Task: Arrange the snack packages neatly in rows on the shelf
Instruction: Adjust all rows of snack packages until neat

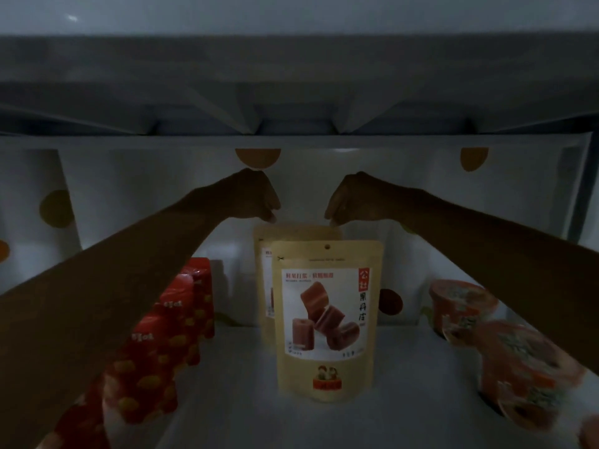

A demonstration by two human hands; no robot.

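Both hands reach deep into the dim shelf [227, 400], the left hand [259, 196] and right hand [348, 199] each pinching a top corner of the rear pouch [298, 233]. It stands upright just behind the front pouch [327, 319], between red packs [162, 351] and cups [518, 367].

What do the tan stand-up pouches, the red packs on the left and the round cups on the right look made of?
Front tan stand-up pouch and rear tan pouch: probably matte kraft paper or laminated film; dull surface, punched hang hole, printed label. Red packs: glossy plastic wrap; shiny highlights and creases. Round orange-red cups: perhaps paper or foam with printed film lids; too blurred to tell.
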